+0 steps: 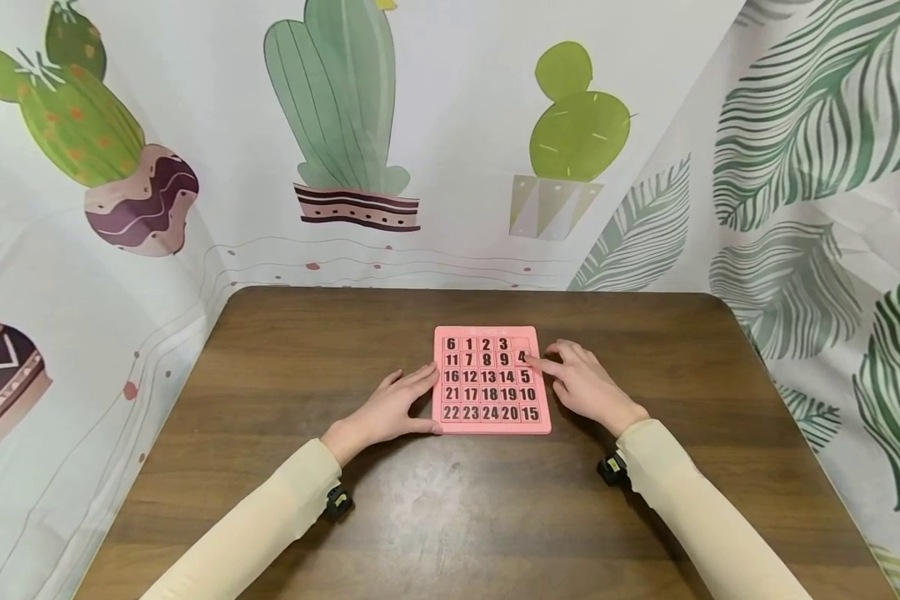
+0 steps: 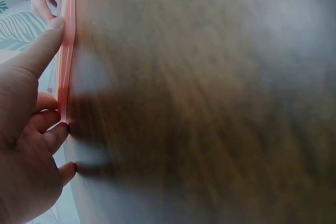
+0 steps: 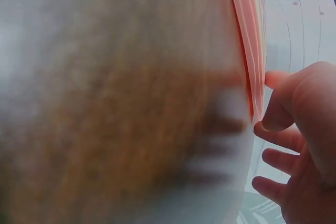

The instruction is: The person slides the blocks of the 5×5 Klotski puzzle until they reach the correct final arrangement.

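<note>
A pink number sliding puzzle [image 1: 492,428] lies flat on the table, its numbered tiles facing up. The gap among the tiles is at its top right corner, just above the 4 tile [image 1: 521,357]. My left hand [image 1: 392,407] holds the board's left side, thumb at the near left corner and fingers along the left edge. My right hand [image 1: 588,387] reaches in from the right, its index fingertip on the 4 tile. Its other fingers are off the tiles, beside the right edge. In both wrist views only the board's pink side shows; the tiles are hidden.
A brown wooden table [image 1: 435,517] with rounded far corners bears the puzzle. Behind and beside it hangs a white cloth [image 1: 465,125] printed with cacti and leaves. Small dark devices with straps sit at the left wrist [image 1: 338,502] and right wrist [image 1: 612,469].
</note>
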Available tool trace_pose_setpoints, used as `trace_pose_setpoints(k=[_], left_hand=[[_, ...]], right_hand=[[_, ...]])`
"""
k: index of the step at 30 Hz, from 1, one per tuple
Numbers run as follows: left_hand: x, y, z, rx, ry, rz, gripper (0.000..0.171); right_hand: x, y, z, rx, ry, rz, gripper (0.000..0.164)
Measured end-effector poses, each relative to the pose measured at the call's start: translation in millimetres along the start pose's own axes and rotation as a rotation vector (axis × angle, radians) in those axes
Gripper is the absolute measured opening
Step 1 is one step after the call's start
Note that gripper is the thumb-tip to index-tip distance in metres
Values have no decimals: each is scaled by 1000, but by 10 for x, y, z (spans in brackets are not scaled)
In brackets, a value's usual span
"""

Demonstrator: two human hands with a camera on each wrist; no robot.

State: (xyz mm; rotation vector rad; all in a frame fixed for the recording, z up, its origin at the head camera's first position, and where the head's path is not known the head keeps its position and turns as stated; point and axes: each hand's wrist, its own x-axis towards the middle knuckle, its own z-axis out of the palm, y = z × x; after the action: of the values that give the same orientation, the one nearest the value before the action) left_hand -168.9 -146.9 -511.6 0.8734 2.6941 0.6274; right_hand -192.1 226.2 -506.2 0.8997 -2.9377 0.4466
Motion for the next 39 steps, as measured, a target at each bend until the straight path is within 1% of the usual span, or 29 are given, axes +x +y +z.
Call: trace_pose_setpoints(k=[6, 14, 20, 24, 26, 29, 31, 34, 39], left_hand=[[4, 1, -1, 9, -3, -2, 99], [3, 30, -13, 25, 3, -5, 99], [-2, 44, -27, 20, 14, 2, 99], [-9, 47, -42, 31, 47, 26, 98], [-11, 50, -47, 48, 71, 42, 98], [-9, 54, -58, 66, 91, 54, 98], [-8, 57, -67, 68, 92, 54, 98], [-1, 50, -70, 72, 87, 51, 98], [13, 26, -52, 86, 80, 44, 98]], right_hand=[[47, 15, -3, 11, -14, 18, 52], [125, 46, -10, 15, -3, 23, 53], [184, 58, -14, 43, -50, 84, 53], [179, 35, -27, 56, -52, 98, 51], [146, 12, -39, 67, -40, 88, 50], [66, -21, -62, 76, -17, 48, 48], [7, -38, -75, 79, -11, 14, 48], [-79, -48, -86, 73, -23, -26, 50], [-160, -41, -76, 56, -49, -56, 52]])
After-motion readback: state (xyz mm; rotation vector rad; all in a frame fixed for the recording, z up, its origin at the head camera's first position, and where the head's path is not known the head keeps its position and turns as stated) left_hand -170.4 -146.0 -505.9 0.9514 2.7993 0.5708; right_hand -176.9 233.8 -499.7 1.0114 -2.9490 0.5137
